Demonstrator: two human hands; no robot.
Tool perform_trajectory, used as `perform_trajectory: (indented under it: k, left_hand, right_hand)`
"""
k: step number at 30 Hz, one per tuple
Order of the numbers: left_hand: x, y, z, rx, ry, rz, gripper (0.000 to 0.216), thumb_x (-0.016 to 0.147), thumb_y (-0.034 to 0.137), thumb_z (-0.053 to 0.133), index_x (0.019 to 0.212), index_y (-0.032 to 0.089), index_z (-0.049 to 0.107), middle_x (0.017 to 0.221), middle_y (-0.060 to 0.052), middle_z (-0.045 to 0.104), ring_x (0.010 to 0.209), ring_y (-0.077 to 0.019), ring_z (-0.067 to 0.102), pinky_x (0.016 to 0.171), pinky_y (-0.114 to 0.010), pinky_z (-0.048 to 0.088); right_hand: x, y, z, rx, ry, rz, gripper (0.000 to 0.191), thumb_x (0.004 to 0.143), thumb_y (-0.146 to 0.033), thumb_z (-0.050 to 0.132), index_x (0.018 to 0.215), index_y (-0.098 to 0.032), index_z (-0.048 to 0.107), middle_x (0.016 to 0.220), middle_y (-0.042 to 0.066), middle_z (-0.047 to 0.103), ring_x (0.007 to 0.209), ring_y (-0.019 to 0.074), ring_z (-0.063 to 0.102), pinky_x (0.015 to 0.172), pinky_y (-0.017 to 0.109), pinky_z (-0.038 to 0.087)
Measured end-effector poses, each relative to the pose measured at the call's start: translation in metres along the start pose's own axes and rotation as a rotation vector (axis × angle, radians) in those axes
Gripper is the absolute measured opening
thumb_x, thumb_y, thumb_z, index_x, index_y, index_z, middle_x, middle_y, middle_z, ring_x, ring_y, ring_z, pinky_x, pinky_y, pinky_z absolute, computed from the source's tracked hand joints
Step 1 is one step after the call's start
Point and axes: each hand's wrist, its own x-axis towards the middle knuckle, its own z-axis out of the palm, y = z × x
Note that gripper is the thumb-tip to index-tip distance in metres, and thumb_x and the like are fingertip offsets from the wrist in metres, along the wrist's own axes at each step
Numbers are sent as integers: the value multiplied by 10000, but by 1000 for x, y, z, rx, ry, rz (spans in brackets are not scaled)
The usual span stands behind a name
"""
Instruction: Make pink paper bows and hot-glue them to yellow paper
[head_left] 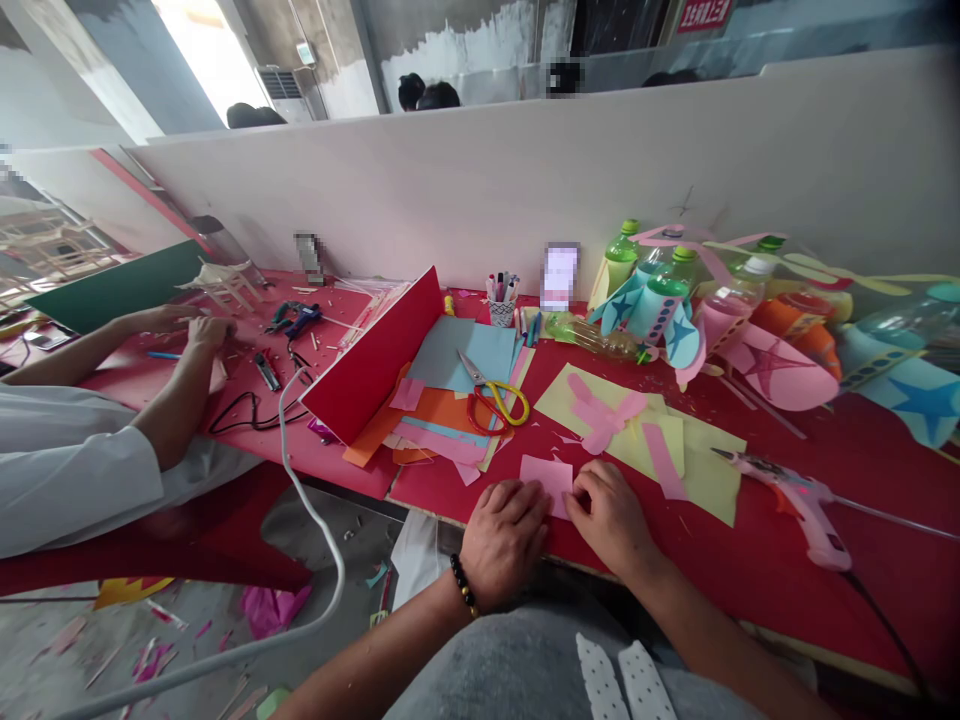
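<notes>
A small pink paper piece (551, 478) lies at the front edge of the red table. My left hand (506, 530) rests over its lower left part, fingers laid flat and close together, thumb hidden. At the paper's right edge, my right hand (606, 508) pinches it between thumb and forefinger. Behind the paper, scissors (491, 398) with red and yellow handles lie on coloured sheets. To the right, pink cut-out strips (606, 415) cross on pale yellow paper (716, 455). A pink-and-white glue gun (802, 505) lies farther right.
Bottle models (667, 300) dressed in coloured paper crowd the back right. A pen cup (501, 308) and a phone (560, 275) stand by the partition (465, 190). An upright red board (375, 360) separates a co-worker's hands (199, 330) at left. A white cable (307, 500) hangs beside the table.
</notes>
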Motion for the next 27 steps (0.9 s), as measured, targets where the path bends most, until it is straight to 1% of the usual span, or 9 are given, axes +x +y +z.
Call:
perform_trajectory:
  k: [5, 7, 9, 12, 14, 17, 20, 22, 27]
  left_hand:
    - [0, 0, 0, -7, -20, 7, 373, 921, 330, 457, 1265, 221, 553, 1306, -34, 559, 1147, -256, 455, 969, -428, 410]
    - [1, 0, 0, -5, -23, 13, 376, 920, 339, 460, 1261, 214, 557, 1303, -42, 559, 1144, -258, 455, 969, -427, 412]
    - [1, 0, 0, 0, -21, 18, 378, 918, 341, 461, 1259, 211, 559, 1298, -50, 560, 1137, -259, 460, 964, -427, 418]
    - [1, 0, 0, 10, -14, 26, 378, 915, 339, 462, 1259, 215, 560, 1299, -55, 558, 1128, -258, 465, 954, -428, 428]
    - [0, -1, 0, 11, -3, 29, 374, 913, 334, 467, 1255, 217, 563, 1296, -55, 559, 1128, -253, 466, 958, -425, 429]
    - [-1, -1, 1, 6, 9, 31, 374, 908, 327, 478, 1256, 219, 564, 1289, -53, 564, 1124, -242, 468, 965, -416, 431]
    - [-2, -1, 2, 1, 9, 30, 372, 908, 327, 479, 1253, 219, 568, 1286, -49, 568, 1120, -244, 469, 960, -419, 437]
    - [-1, -1, 2, -2, 10, 28, 372, 908, 326, 476, 1252, 220, 572, 1284, -53, 571, 1117, -251, 471, 952, -428, 443]
    - [1, 0, -2, -22, 0, 15, 367, 907, 320, 479, 1246, 221, 581, 1300, -47, 564, 1124, -252, 468, 963, -430, 445]
  right_hand:
    - [1, -4, -3, -5, -6, 23, 209, 773, -141, 562, 695, -226, 388, 756, 36, 511, 777, 212, 505, 718, 342, 429]
    - [2, -4, -5, 1, -2, 31, 158, 775, -147, 567, 758, -219, 427, 784, 43, 528, 811, 225, 520, 748, 358, 444]
    - [4, -4, -6, 12, -10, 30, 136, 776, -143, 565, 854, -206, 472, 854, 63, 557, 886, 243, 537, 810, 377, 455]
    - [11, -2, -8, 32, -67, 23, 246, 776, -142, 569, 1010, -191, 511, 1010, 97, 574, 1006, 259, 543, 871, 387, 464]
    - [19, -1, -10, 45, -119, 14, 304, 775, -148, 578, 1072, -187, 523, 1080, 111, 568, 1057, 265, 540, 894, 387, 464]
    - [32, -1, -11, 64, -216, 26, 258, 769, -153, 593, 1024, -182, 562, 1067, 112, 580, 1048, 262, 556, 902, 383, 454]
    - [41, -3, -12, 92, -287, 70, 164, 747, -152, 617, 900, -189, 567, 944, 83, 605, 938, 241, 586, 838, 358, 459]
    - [45, -4, -13, 106, -300, 87, 132, 734, -151, 624, 832, -195, 548, 869, 63, 601, 872, 230, 587, 785, 343, 455]
    - [45, -1, -13, 159, -321, 125, 131, 731, -165, 604, 719, -209, 481, 796, 32, 572, 772, 197, 562, 701, 310, 420]
